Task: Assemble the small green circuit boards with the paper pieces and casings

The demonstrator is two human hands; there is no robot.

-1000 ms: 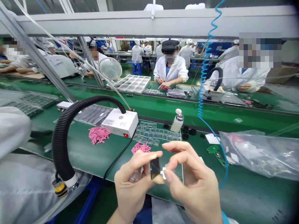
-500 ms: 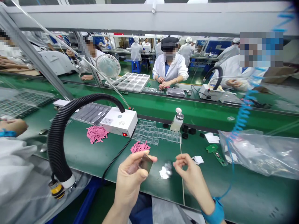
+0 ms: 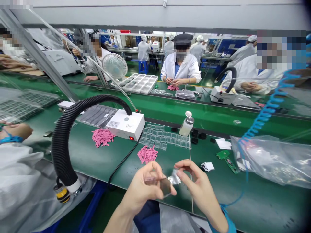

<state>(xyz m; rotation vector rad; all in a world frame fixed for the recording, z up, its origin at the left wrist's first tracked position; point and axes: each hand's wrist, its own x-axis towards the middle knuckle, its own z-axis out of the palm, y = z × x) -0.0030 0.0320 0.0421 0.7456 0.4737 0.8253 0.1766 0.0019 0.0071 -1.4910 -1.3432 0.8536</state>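
My left hand (image 3: 147, 186) is closed around a small, dark, glossy square panel (image 3: 165, 187), gripping it by its edges. A clear plastic-like piece (image 3: 150, 181) shows between the same fingers. Close to the panel's right side, my right hand (image 3: 194, 176) has its thumb and forefinger brought together. Crumpled shiny film (image 3: 175, 178) appears right at those fingertips. Whether the fingers pinch this film or it lies on the table behind them, I cannot tell. A blue wrist strap (image 3: 225, 218) is on my right wrist.
Pink strips (image 3: 147, 153) lie in piles beyond my hands. Behind them are clear square pieces (image 3: 167, 138), a dispenser bottle (image 3: 186, 126) and a white box (image 3: 126, 123) with a black hose (image 3: 60, 139). A plastic bag (image 3: 272, 158) and green circuit board (image 3: 225, 158) are rightward.
My left hand has moved right and turned the panel lower. My right hand has come left, so its fingertips are now beside the panel and film. The view has shifted slightly.
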